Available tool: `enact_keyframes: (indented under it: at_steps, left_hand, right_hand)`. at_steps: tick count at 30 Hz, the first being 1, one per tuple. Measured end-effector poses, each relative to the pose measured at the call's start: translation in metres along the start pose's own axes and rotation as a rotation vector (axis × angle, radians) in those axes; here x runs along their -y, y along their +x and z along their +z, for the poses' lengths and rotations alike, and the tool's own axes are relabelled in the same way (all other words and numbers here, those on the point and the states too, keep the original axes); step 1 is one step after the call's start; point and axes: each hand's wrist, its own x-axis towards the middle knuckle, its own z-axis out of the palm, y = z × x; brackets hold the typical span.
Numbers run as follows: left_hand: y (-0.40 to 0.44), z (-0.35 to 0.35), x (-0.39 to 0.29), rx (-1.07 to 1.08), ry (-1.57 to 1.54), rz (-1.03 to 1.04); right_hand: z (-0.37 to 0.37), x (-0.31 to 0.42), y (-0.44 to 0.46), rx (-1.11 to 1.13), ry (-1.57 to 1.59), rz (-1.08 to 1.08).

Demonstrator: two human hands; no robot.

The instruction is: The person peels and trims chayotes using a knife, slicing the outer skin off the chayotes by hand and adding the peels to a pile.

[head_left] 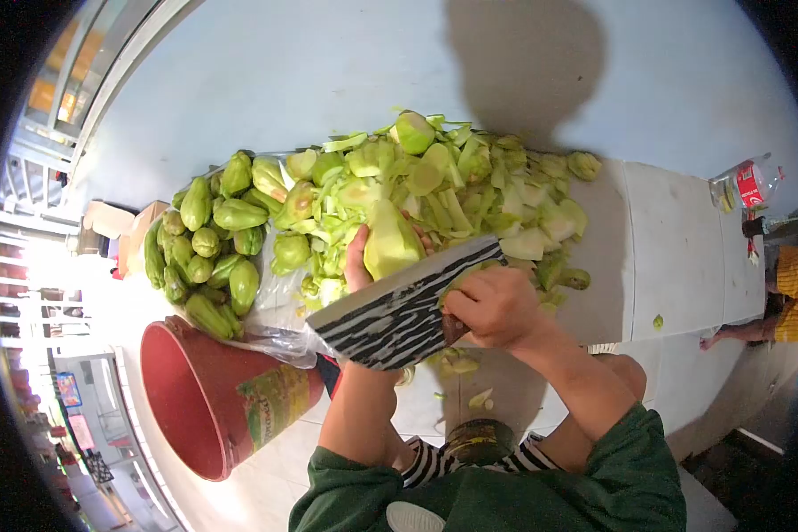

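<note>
The chayote (390,244) sits in the left grip (357,257), which clasps its sides, before the peelings (452,208); the right grip (495,306) clenches the knife (390,315). Probably firm, light and slick where peeled, it is best cupped by the sides, clear of the edge.

Cleaver blade (399,310): streaked metal
Left bucket (229,381): smooth plastic
Right bottle (749,184): glossy plastic
Shirt (634,465): matt cloth
</note>
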Motion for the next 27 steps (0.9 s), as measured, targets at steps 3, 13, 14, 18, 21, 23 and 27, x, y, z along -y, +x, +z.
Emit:
enact_keyframes:
  at_steps: [3, 13, 14, 18, 21, 23, 27]
  left_hand:
    - [0.003, -0.001, 0.004, 0.053, 0.010, -0.014]
    - [0.009, -0.009, -0.005, 0.078, 0.026, 0.079]
    - [0.007, -0.008, -0.007, 0.097, 0.029, 0.022]
    - [0.000, 0.007, -0.005, 0.120, 0.032, 0.037]
    - [-0.006, 0.023, -0.001, -0.098, 0.059, 0.193]
    - [-0.003, 0.012, -0.006, 0.023, 0.071, 0.169]
    - [0.004, -0.009, -0.010, 0.309, 0.097, -0.014]
  right_hand:
    - [0.001, 0.004, -0.003, 0.019, -0.016, -0.021]
    - [-0.005, -0.010, -0.011, 0.091, -0.022, 0.200]
    - [-0.008, -0.007, -0.010, 0.094, -0.020, 0.202]
    - [-0.006, -0.009, -0.012, 0.152, 0.106, 0.259]
    - [-0.006, -0.017, -0.014, 0.139, 0.175, 0.409]
    - [-0.009, -0.017, -0.009, 0.169, 0.163, 0.442]
    - [-0.017, -0.010, -0.007, 0.157, 0.229, 0.331]
